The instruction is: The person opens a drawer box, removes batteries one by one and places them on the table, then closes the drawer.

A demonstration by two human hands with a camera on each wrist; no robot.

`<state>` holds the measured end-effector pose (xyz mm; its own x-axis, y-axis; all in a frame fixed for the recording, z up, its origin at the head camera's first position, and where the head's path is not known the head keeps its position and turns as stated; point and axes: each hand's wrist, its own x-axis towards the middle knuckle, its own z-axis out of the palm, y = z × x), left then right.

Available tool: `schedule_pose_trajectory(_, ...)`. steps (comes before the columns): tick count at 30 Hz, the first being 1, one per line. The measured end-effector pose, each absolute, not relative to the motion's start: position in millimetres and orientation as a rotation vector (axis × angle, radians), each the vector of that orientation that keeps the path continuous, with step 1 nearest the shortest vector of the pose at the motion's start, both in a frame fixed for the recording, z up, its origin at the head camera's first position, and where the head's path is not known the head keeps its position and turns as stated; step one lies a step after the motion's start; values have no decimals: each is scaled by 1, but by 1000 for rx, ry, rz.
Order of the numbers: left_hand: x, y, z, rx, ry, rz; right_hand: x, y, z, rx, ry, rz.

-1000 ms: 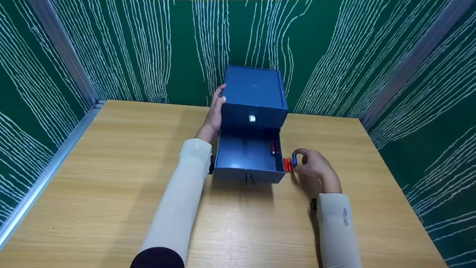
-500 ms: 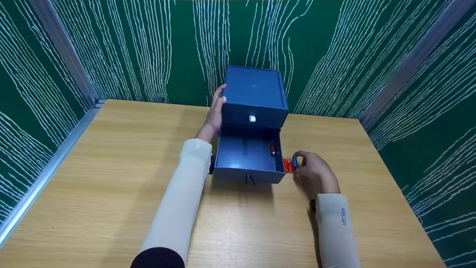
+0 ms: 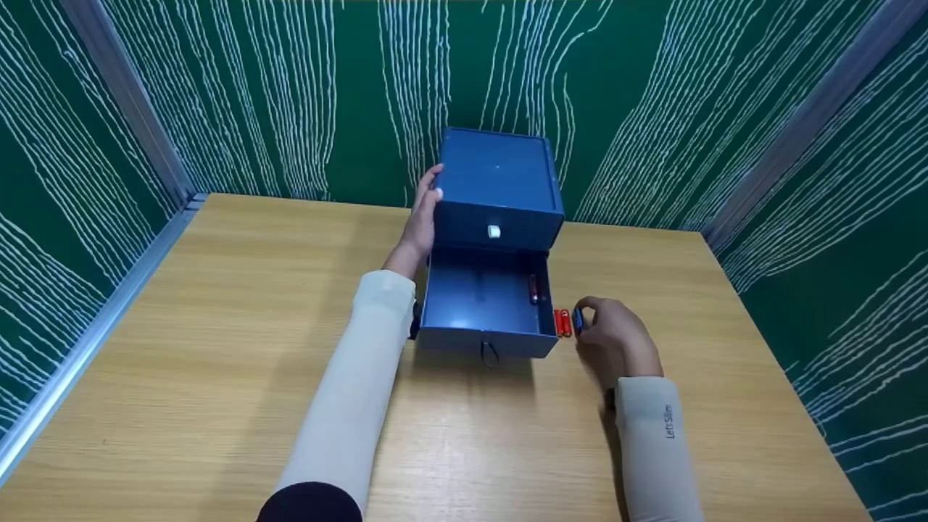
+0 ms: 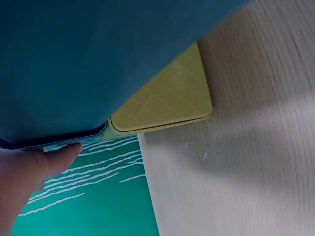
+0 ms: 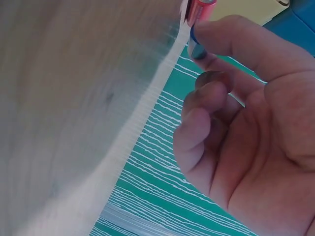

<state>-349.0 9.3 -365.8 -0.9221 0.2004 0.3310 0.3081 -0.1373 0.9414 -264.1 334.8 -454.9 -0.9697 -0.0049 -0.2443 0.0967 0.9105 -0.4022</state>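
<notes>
A blue two-drawer box (image 3: pixel 500 167) stands at the back of the table, its lower drawer (image 3: pixel 467 301) pulled out. My left hand (image 3: pixel 419 226) rests against the box's left side, fingers extended. In the left wrist view its thumb (image 4: pixel 61 157) lies along the blue edge. With thumb and index finger, my right hand (image 3: pixel 618 333) pinches a blue battery (image 3: pixel 578 320) just right of the drawer. Two red batteries (image 3: pixel 562 322) stand side by side between it and the drawer wall. Inside the drawer, a dark red battery (image 3: pixel 533 288) lies near the right wall.
The upper drawer is closed and has a white knob (image 3: pixel 494 231). A dark loop pull (image 3: pixel 490 355) hangs from the lower drawer's front. A yellow quilted-pattern panel (image 4: pixel 167 93) shows on the box's side. Green walls with white lines enclose the wooden table (image 3: pixel 217 348).
The blue battery and my right fingers have shifted very slightly right, widening the gap to the red batteries. My left hand and the box hold still.
</notes>
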Motion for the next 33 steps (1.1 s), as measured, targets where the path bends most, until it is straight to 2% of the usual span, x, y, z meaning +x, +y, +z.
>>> schedule_pose_trajectory(33, -347, 7, -357, -505, -2055, -2261, -270, 334, -454, 174, 2772, -597)
